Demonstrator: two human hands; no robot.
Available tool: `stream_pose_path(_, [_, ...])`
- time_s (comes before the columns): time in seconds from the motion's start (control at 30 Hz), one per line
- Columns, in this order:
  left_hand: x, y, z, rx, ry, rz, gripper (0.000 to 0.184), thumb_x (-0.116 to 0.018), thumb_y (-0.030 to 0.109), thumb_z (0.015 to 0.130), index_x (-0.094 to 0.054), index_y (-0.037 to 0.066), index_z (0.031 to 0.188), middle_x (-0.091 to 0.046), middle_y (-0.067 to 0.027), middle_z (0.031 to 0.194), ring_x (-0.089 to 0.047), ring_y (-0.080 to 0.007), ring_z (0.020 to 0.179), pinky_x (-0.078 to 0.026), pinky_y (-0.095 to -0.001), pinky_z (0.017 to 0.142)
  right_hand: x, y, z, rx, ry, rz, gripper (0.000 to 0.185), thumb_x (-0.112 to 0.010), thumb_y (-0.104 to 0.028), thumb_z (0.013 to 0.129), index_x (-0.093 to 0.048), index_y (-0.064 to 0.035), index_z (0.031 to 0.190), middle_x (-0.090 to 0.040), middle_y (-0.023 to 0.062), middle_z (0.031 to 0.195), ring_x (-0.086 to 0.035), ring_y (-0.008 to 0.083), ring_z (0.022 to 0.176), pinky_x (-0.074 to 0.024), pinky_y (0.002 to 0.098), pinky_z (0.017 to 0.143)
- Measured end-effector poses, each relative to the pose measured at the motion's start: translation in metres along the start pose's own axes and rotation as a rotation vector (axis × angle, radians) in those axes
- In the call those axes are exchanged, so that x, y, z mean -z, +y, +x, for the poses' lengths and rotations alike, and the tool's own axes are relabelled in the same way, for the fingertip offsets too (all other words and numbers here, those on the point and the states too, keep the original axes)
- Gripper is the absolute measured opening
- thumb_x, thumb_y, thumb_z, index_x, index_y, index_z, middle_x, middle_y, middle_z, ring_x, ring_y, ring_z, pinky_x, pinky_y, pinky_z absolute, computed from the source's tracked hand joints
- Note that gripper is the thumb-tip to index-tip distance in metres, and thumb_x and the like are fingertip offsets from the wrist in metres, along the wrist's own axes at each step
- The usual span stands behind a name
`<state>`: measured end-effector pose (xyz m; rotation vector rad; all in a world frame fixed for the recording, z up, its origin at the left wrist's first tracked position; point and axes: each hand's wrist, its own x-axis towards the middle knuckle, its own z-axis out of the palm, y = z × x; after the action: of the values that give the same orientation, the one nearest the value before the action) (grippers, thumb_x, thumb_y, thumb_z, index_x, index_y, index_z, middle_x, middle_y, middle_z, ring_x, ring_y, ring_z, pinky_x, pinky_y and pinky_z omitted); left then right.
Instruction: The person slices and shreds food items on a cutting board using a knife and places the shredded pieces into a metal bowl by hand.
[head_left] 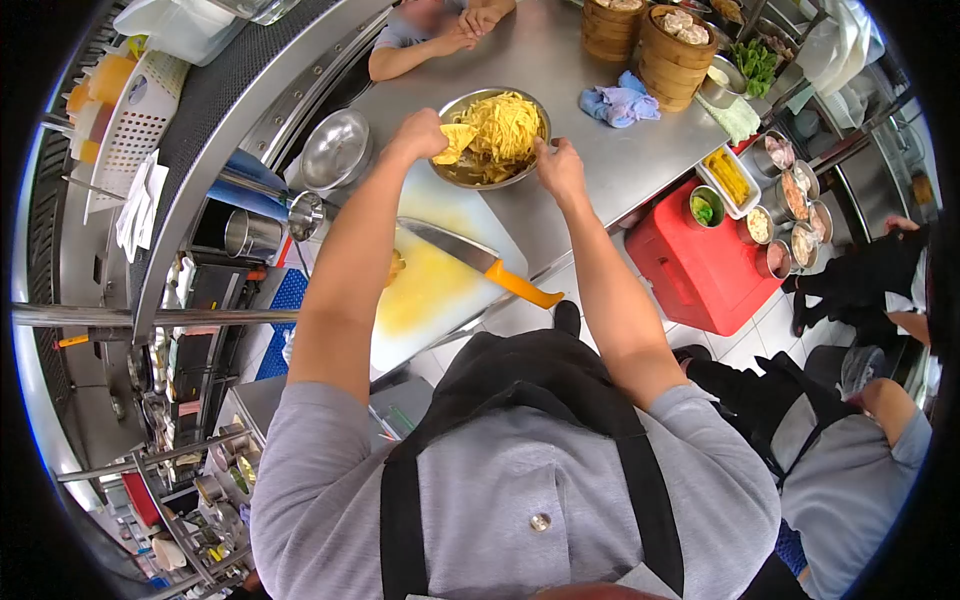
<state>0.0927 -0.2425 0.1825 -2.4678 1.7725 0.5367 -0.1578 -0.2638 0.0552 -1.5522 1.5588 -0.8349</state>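
Observation:
A round metal bowl [478, 184] rests on the steel counter, heaped with thin yellow strips [505, 125]. At its left rim my left hand [422, 136] is closed around a bunch of yellow strips [455, 144]. My right hand [562, 168] grips the right rim, thumb on the edge. Nearer to me lies a white cutting board [430, 290] with yellow stains. Across it is a broad knife [450, 243] with a yellow handle that sticks out past the board's edge. A small yellow piece [397, 268] is partly hidden behind my left forearm.
An empty metal bowl [336, 150] stands left. Bamboo steamers [672, 70] and a blue cloth [620, 102] sit at the back right. A red cooler [690, 270] carries food tins. One person [440, 40] leans opposite; others stand at right.

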Motion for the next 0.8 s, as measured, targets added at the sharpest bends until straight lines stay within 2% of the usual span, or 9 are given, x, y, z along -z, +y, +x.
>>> stream_pose_path(0.03, [0.001, 0.006, -0.007, -0.003, -0.002, 0.002, 0.037, -0.066, 0.010, 0.085, -0.073, -0.001, 0.120, -0.071, -0.0275, 0.124, -0.067, -0.0411, 0.120, -0.054, -0.0482, 0.101, 0.002, -0.005, -0.007, 0.047, 0.060, -0.051, 0.061, -0.065, -0.040, 0.100, -0.057, 0.0092, 0.134, -0.072, 0.0293, 0.106, -0.071, 0.0456, 0.097, -0.0577, 0.0488, 0.089])
stream_pose_path(0.07, [0.003, 0.011, -0.015, -0.054, 0.066, 0.053, 0.035, -0.066, 0.010, 0.086, -0.073, -0.001, 0.119, -0.072, -0.0266, 0.122, -0.068, -0.0415, 0.118, -0.055, -0.0492, 0.100, 0.005, -0.009, -0.015, 0.045, 0.064, -0.052, 0.061, -0.065, -0.040, 0.100, -0.057, 0.0092, 0.134, -0.072, 0.0293, 0.106, -0.071, 0.0456, 0.097, -0.0577, 0.0488, 0.089])
stream_pose_path(0.13, [0.004, 0.018, -0.025, -0.111, 0.132, 0.102, 0.032, -0.065, 0.009, 0.088, -0.072, 0.000, 0.118, -0.073, -0.0257, 0.120, -0.069, -0.0419, 0.116, -0.055, -0.0501, 0.099, 0.016, -0.023, -0.037, 0.070, 0.126, 0.003, 0.061, -0.065, -0.037, 0.099, -0.055, 0.0093, 0.138, -0.062, 0.0367, 0.128, -0.060, 0.0501, 0.122, -0.0491, 0.0521, 0.104])
stream_pose_path(0.2, [0.003, 0.022, -0.030, -0.310, 0.175, 0.400, 0.036, -0.065, 0.011, 0.090, -0.070, 0.004, 0.124, -0.076, -0.0228, 0.108, -0.072, -0.0400, 0.104, -0.055, -0.0515, 0.095, 0.020, -0.026, -0.052, 0.105, 0.169, -0.024, 0.060, -0.066, -0.036, 0.098, -0.055, 0.0078, 0.138, -0.061, 0.0347, 0.127, -0.059, 0.0501, 0.120, -0.0480, 0.0541, 0.103])
stream_pose_path(0.33, [0.001, 0.013, -0.035, -0.521, 0.242, 0.468, 0.033, -0.064, 0.013, 0.092, -0.068, 0.005, 0.124, -0.076, -0.0219, 0.107, -0.072, -0.0404, 0.104, -0.055, -0.0525, 0.094, 0.027, -0.036, -0.095, 0.210, 0.258, -0.199, 0.056, -0.068, -0.033, 0.097, -0.055, 0.0035, 0.138, -0.058, 0.0286, 0.127, -0.057, 0.0464, 0.118, -0.0448, 0.0580, 0.101])
stream_pose_path(0.5, [0.015, -0.032, -0.056, -0.305, 0.243, -0.147, 0.033, -0.068, 0.018, 0.091, -0.072, 0.007, 0.121, -0.075, -0.0231, 0.107, -0.071, -0.0425, 0.102, -0.055, -0.0484, 0.092, 0.007, -0.023, -0.126, 0.223, 0.220, -0.203, 0.053, -0.068, -0.032, 0.097, -0.056, 0.0002, 0.139, -0.057, 0.0266, 0.129, -0.056, 0.0439, 0.120, -0.0433, 0.0578, 0.101])
stream_pose_path(0.7, [0.013, -0.159, -0.119, -0.057, -0.036, -0.448, 0.032, -0.074, 0.020, 0.092, -0.073, -0.001, 0.117, -0.077, -0.0103, 0.100, -0.069, -0.0140, 0.088, -0.054, -0.0309, 0.080, 0.002, -0.020, -0.140, 0.223, 0.159, -0.209, 0.052, -0.068, -0.031, 0.097, -0.057, -0.0015, 0.138, -0.058, 0.0263, 0.128, -0.057, 0.0446, 0.119, -0.0457, 0.0564, 0.101])
stream_pose_path(0.73, [0.004, -0.183, -0.128, -0.054, -0.033, -0.451, 0.032, -0.074, 0.020, 0.092, -0.073, -0.001, 0.117, -0.077, -0.0103, 0.100, -0.069, -0.0140, 0.088, -0.054, -0.0309, 0.080, 0.001, -0.019, -0.144, 0.258, 0.131, -0.208, 0.051, -0.068, -0.031, 0.097, -0.057, -0.0013, 0.138, -0.059, 0.0265, 0.127, -0.057, 0.0448, 0.118, -0.0462, 0.0562, 0.100])
stream_pose_path(0.8, [-0.032, -0.226, -0.138, 0.025, 0.036, -0.646, 0.035, -0.075, 0.023, 0.087, -0.075, -0.002, 0.111, -0.077, -0.0184, 0.098, -0.072, -0.0259, 0.087, -0.055, -0.0358, 0.081, 0.001, -0.019, -0.157, 0.295, 0.099, -0.214, 0.050, -0.068, -0.030, 0.098, -0.058, -0.0010, 0.137, -0.059, 0.0267, 0.126, -0.057, 0.0449, 0.118, -0.0466, 0.0560, 0.099])
